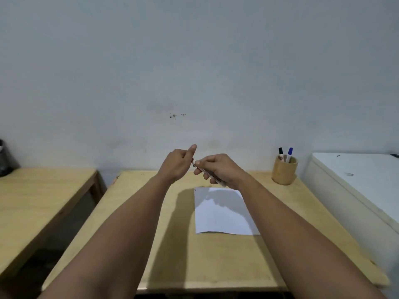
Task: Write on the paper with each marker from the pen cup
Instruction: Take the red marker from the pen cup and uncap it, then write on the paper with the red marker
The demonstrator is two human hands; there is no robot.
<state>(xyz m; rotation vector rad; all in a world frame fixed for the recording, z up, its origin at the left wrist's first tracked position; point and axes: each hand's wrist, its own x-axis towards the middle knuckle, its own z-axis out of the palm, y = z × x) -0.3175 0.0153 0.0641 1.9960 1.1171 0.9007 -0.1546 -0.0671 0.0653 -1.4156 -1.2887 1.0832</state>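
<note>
Both hands are raised above the far end of the wooden table (164, 244). My right hand (220, 168) grips a white marker (212, 175) by its barrel, its red end pointing left. My left hand (178, 164) pinches that red end, thumb sticking up; whether the cap is on or off is hidden by the fingers. Below the hands lies a white sheet of paper (222, 212), with a tiny dark mark at its far left corner. A wooden pen cup (284, 171) stands at the far right corner, holding a black-capped marker (281, 153) and a blue-capped marker (289, 153).
A second wooden table (32, 197) stands to the left across a gap, with a dark object (5, 158) at its far edge. A white cabinet top (362, 175) adjoins the table on the right. A pale wall rises behind.
</note>
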